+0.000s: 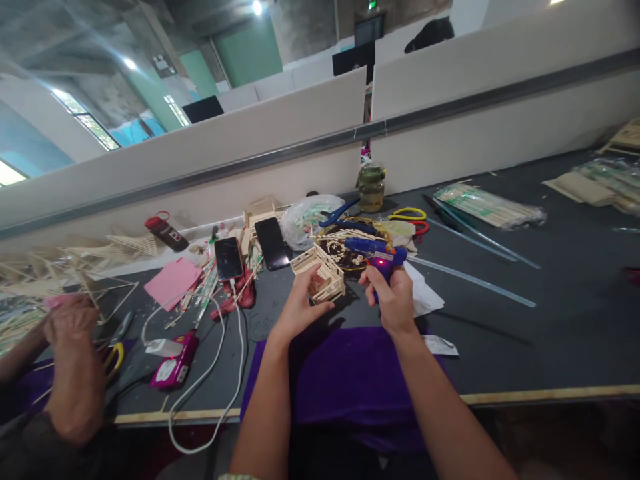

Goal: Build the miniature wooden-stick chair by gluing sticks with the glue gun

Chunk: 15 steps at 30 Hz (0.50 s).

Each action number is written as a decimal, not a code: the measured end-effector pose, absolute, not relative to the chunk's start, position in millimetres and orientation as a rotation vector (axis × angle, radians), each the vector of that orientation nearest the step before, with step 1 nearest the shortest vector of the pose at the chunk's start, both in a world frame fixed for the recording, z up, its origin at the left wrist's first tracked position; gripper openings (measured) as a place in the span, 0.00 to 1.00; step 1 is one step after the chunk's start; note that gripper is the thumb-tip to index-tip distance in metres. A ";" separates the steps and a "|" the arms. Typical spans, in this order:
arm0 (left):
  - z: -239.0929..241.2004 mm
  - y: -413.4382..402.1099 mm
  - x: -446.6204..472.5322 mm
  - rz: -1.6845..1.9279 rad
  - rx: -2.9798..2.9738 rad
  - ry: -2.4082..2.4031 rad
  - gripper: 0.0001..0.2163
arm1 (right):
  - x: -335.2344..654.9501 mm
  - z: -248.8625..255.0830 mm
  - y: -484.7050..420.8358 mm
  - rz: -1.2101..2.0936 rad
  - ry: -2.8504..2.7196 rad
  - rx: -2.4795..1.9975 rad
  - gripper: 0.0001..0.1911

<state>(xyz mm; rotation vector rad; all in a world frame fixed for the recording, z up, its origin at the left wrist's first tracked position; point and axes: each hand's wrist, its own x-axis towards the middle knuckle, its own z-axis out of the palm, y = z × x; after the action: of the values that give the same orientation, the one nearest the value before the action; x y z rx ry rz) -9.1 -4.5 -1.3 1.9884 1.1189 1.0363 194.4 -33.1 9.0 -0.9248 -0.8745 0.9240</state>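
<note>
My right hand (393, 293) is wrapped round the grip of a blue hot glue gun (367, 249). A red light glows on the gun, and its nozzle points left, above a heap of small wooden bits. A long clear glue stick (470, 280) extends to the right behind it. My left hand (299, 310) grips the near left side of a small box built of wooden sticks (327, 267), its fingers over the wall and the thumb along the front. Part of the box is hidden by that hand. Purple cloth (345, 373) lies below both hands.
Left of me, another person's hand (73, 323) works beside stick frames. Two phones (273, 243), a pink power strip (175, 360) and white cable (217, 373) lie left. Pliers (340, 213), a green-lidded jar (371, 187), scissors (407, 214) and bagged sticks (487, 205) stand or lie behind.
</note>
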 end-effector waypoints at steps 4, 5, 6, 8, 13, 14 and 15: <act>0.2 -5.2 -2.3 1.121 1.954 1.145 0.34 | 194.6 7.0 -32.4 0.921 -0.872 -0.931 0.14; 0.0 -5.4 -0.3 1.130 1.936 1.149 0.34 | 194.6 6.9 -32.4 0.920 -0.873 -0.931 0.14; -0.5 -5.7 1.5 1.133 1.916 1.150 0.34 | 194.7 7.0 -32.4 0.920 -0.875 -0.932 0.14; -1.4 -6.1 5.0 1.147 1.866 1.151 0.33 | 194.5 7.8 -32.7 0.917 -0.881 -0.940 0.14; -1.9 -5.5 8.9 1.204 1.837 1.155 0.29 | 193.7 10.6 -33.1 0.920 -0.887 -0.940 0.15; -2.0 -5.1 8.7 1.200 1.854 1.156 0.29 | 193.7 10.9 -33.1 0.921 -0.886 -0.936 0.15; -2.4 -4.8 8.4 1.195 1.869 1.161 0.29 | 193.8 11.0 -33.1 0.922 -0.888 -0.935 0.15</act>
<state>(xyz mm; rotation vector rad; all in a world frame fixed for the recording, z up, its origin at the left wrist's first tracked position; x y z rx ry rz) 8.4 -4.8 -2.4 1.8687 1.1606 1.1952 193.8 -33.1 11.0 -0.9355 -0.8882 0.9224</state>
